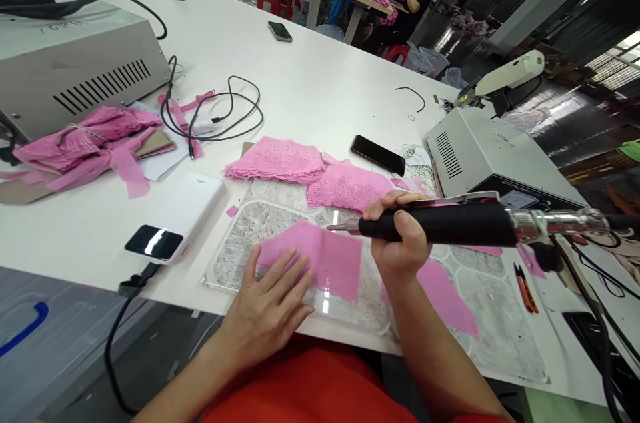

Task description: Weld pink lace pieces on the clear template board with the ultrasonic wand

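My left hand (270,299) lies flat with fingers spread on a pink lace piece (325,256), pressing it onto a clear scratched cutting plate (235,243) at the table's near edge. My right hand (400,236) grips the black handle of a heat cutting tool (450,223), whose thin metal tip points left just above the lace. Two stacks of pink lace (277,159) sit just behind the plate. More pink lace (445,296) lies under my right forearm.
A white power bank with a phone (175,216) lies at left. A black phone (377,154) and a grey control box (480,153) sit at right, another box (75,69) and a pink lace bundle (85,143) far left. Cables cross the table. A person sits at a sewing machine behind.
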The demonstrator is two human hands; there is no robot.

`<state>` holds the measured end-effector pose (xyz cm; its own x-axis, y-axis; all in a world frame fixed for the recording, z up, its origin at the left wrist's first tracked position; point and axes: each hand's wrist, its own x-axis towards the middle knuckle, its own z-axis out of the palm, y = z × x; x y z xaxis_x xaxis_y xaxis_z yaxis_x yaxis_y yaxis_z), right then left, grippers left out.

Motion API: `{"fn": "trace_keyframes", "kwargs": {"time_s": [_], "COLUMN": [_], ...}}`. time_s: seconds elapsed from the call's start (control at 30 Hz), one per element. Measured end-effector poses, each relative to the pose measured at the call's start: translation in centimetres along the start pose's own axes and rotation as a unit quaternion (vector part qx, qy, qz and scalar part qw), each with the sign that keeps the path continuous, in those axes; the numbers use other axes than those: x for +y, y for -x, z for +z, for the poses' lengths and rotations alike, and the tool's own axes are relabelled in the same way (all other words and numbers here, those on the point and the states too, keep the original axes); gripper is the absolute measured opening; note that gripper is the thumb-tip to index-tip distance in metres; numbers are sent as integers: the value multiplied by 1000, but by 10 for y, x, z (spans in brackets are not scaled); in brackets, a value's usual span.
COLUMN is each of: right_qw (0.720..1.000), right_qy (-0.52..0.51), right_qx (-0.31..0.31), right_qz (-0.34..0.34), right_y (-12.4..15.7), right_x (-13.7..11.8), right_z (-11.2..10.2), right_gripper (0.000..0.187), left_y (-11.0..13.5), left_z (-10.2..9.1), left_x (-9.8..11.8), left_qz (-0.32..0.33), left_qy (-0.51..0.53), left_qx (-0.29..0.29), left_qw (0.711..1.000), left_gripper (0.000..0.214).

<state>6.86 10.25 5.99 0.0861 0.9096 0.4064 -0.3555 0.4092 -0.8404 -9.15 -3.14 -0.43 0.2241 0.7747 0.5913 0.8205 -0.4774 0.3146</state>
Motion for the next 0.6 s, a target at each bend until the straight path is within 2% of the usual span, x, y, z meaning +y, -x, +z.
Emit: {"fn": "trace_keyframes", "kwargs": {"time_s": [0.2, 0.6], "right_qw": [1000, 1000], "right_qy": [14, 10], "right_qx": [26, 9], "right_qz": [-1, 3], "right_y": [-1, 0], "right_x": [-8, -1], "right_z": [-16, -12], "right_gripper": [9, 9], "left_y": [0, 0], "left_z": [-1, -2], "left_x": [0, -1], "left_qz": [8, 12], "left_qy": [-12, -2], "left_qx": [-11, -9], "left_qw": [1000, 1000], "left_gripper": [33, 33]}}
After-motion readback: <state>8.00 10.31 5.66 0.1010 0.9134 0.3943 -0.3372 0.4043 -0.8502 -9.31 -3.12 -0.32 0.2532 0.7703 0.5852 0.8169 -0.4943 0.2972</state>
